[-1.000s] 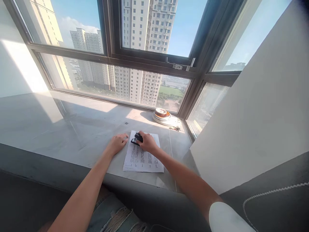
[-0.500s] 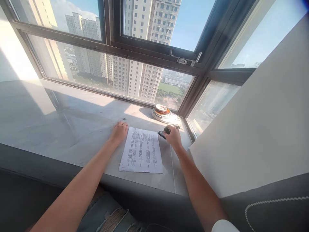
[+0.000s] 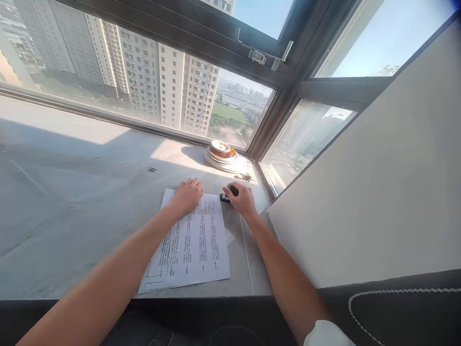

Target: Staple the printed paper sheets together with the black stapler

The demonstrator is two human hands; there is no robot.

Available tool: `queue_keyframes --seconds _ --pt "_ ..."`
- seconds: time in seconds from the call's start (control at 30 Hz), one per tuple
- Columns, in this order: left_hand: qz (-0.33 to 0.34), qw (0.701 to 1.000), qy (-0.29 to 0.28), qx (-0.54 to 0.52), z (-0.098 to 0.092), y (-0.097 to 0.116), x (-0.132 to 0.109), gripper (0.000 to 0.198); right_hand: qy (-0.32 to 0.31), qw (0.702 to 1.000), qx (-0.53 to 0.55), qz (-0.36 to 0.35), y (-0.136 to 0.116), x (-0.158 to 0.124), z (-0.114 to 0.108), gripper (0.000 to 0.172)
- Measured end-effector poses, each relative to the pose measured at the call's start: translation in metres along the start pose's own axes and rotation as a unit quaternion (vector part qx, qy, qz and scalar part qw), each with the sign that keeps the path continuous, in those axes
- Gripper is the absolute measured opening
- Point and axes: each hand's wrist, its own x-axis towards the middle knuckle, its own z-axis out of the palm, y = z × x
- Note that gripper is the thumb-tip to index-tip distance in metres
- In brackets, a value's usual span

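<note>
A printed sheet of paper (image 3: pixel 198 250) lies on the pale stone window ledge (image 3: pixel 72 230), its lower left corner at the front edge. My left hand (image 3: pixel 189 194) rests on the sheet's upper part, fingers extended and slightly bent, holding nothing visible. Beyond the sheet's upper right corner, my right hand (image 3: pixel 243 198) has its fingers closed around a small black stapler (image 3: pixel 225 197). Much of the stapler is hidden by the fingers. Two tiny dark strips (image 3: pixel 152 169) lie on the ledge, beyond and left of the sheet.
A round stack with white and amber rings (image 3: pixel 221 156) sits in the window corner. Small dark bits (image 3: pixel 243 177) lie just in front of it. Dark window frames (image 3: pixel 266 86) border the back, and a white wall (image 3: pixel 360 202) rises at the right.
My left hand has moved from beside the sheet onto its upper part. The sheet is turned slightly, nearer the front edge. The stapler stays in my right hand. The view has shifted.
</note>
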Motion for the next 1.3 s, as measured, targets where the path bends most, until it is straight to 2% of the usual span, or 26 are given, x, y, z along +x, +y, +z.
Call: queue_keyframes --seconds 0.07,0.13,0.23,0.4,0.5,0.67,0.83,1.07,1.3 --pt "0.012 0.999 0.009 -0.033 0.003 -0.001 -0.001 0.019 0.013 1.0 -0.003 0.012 0.0 0.0 0.001 0.046" --pt "0.017 0.997 0.016 -0.072 0.005 0.001 -0.001 0.014 0.041 0.998 -0.029 0.033 0.001 0.0 0.002 0.053" --pt "0.025 0.995 0.009 -0.092 0.006 0.005 0.001 0.018 0.069 0.994 -0.067 0.06 0.001 -0.001 0.005 0.051" --pt "0.043 0.997 -0.022 -0.065 0.0 0.007 0.004 0.021 0.062 0.992 -0.072 0.079 0.002 0.0 0.008 0.052" --pt "0.044 0.995 -0.033 -0.088 -0.006 0.006 0.004 0.021 0.068 0.992 -0.072 0.08 0.003 0.0 0.008 0.051" --pt "-0.007 0.989 -0.104 -0.106 -0.017 0.013 0.003 0.032 0.06 0.994 -0.077 0.058 0.001 0.0 0.008 0.053" --pt "0.012 0.984 -0.15 -0.097 -0.028 0.021 0.001 0.038 0.05 0.996 -0.053 0.049 -0.006 -0.001 0.007 0.051" --pt "0.005 0.984 -0.157 -0.09 -0.025 0.021 0.0 0.041 0.043 0.999 -0.023 0.004 -0.013 -0.003 0.01 0.05" --pt "0.001 0.984 -0.157 -0.08 -0.027 0.026 -0.001 0.046 0.048 0.998 -0.049 0.008 -0.013 -0.003 0.008 0.05"
